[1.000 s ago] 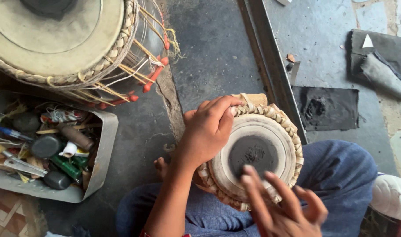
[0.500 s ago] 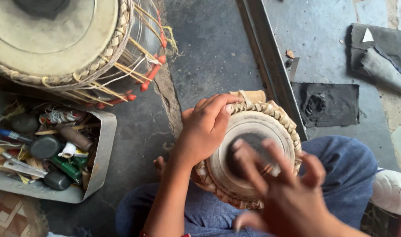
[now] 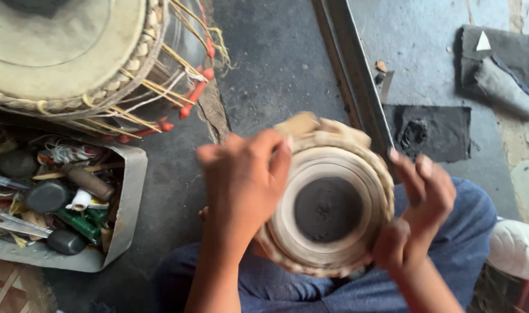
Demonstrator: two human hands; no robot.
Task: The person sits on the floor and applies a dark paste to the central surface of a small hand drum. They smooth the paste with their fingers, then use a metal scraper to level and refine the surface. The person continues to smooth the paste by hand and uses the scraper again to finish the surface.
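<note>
A small drum (image 3: pixel 328 206) with a pale skin, a black centre patch and a braided rim rests on my lap, between my blue-trousered legs. My left hand (image 3: pixel 244 177) clasps its left rim, fingers curled over the top edge. At the drum's right side my right hand (image 3: pixel 420 211) presses against the rim with the thumb low and the fingers raised. A pale wooden block (image 3: pixel 299 123) sticks out at the drum's far edge.
A large drum (image 3: pixel 67 58) with straw lacing and red tassels stands at the upper left. Below it, a metal tray (image 3: pixel 128 214) holds several tools and small parts. A metal rail (image 3: pixel 351 75) runs diagonally; dark cloths (image 3: pixel 429 130) lie on the concrete at right.
My right hand has moved off the drum's skin to its right rim. The left hand has slid slightly along the left rim, and the drum has turned a little.
</note>
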